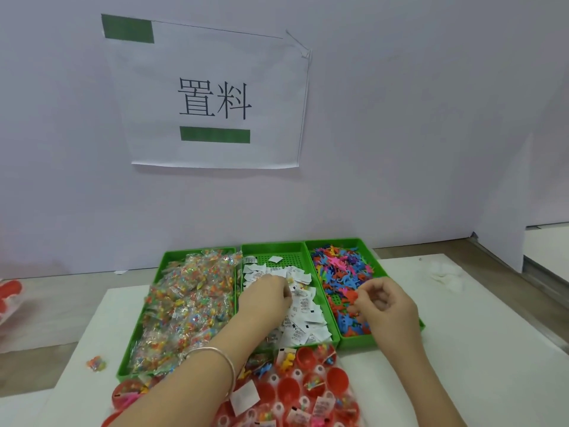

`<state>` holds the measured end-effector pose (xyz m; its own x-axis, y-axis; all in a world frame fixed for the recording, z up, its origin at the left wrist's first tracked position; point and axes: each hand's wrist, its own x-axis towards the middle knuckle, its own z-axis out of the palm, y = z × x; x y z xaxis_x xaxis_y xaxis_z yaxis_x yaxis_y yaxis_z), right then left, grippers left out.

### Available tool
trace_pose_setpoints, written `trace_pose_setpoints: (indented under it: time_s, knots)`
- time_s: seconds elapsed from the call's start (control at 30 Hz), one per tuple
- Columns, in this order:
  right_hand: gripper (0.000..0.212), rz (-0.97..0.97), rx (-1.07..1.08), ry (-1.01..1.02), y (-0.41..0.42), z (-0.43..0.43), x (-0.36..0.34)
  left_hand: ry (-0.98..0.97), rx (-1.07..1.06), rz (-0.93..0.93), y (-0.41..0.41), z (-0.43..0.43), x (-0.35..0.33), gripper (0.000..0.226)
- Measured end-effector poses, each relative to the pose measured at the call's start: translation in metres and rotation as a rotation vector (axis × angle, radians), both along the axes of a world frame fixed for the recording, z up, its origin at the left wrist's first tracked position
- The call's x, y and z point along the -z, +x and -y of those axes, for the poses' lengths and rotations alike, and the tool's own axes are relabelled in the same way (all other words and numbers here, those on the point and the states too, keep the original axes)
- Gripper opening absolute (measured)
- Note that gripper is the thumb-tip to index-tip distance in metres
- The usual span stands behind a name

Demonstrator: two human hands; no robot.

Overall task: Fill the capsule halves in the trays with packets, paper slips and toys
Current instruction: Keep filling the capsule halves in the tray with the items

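Three green trays stand side by side. The left tray (140,322) holds clear packets (187,303) of coloured candy. The middle tray (271,251) holds white paper slips (304,318). The right tray (377,260) holds small coloured plastic toys (341,272). My left hand (268,294) rests in the middle tray, fingers pinched on slips and a small packet. My right hand (381,300) hovers over the right tray, fingers curled on an orange toy. In front, red capsule halves (289,389) sit in rows; several contain packets, slips or toys.
A loose candy packet (97,363) lies on the white mat left of the trays. Red items in a bag (9,295) sit at the far left. White fluffy material (446,272) lies at the right. A wall with a paper sign (212,97) stands behind.
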<state>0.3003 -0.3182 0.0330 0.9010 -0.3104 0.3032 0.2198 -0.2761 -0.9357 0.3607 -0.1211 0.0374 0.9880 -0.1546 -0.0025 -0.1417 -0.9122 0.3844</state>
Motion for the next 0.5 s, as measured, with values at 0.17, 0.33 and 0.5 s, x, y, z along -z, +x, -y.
trace_pose_setpoints:
  time_s: [0.17, 0.33, 0.5]
  knots:
    - [0.009, 0.051, 0.011, 0.137, -0.002, 0.010, -0.016, 0.036, 0.082, -0.029, 0.003, -0.001, 0.004, 0.030]
    - [0.012, 0.058, 0.014, 0.135, -0.006, 0.016, -0.022, 0.015, 0.033, -0.020, 0.004, 0.002, 0.001, 0.026]
    - [0.010, 0.029, -0.014, 0.085, -0.005, 0.013, -0.020, -0.044, -0.023, 0.050, 0.000, 0.002, 0.002, 0.011]
